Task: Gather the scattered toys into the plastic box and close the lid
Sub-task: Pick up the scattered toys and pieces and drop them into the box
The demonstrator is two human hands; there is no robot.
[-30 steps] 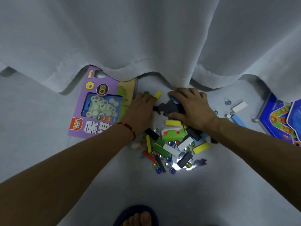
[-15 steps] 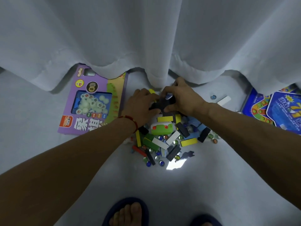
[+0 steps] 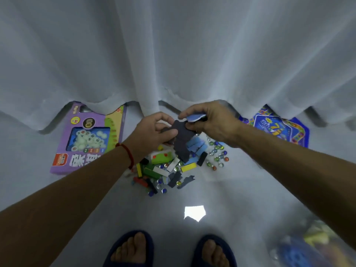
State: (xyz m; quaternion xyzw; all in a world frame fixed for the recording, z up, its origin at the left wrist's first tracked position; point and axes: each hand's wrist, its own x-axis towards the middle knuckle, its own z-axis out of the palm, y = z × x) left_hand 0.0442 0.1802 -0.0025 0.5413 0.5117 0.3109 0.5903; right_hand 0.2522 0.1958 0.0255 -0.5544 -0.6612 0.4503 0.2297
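Dark foam piece gripped by my left hand; right hand pinches blue pieces. Risk: loose grip drops them among marbles below.

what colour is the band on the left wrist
Red: a thin red band circles the left wrist, just behind the left hand. The head view shows it clearly.

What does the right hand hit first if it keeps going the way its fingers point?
The right hand points toward the left hand; the dark flat piece both hold lies between, then the left hand's fingers. Depth is unclear.
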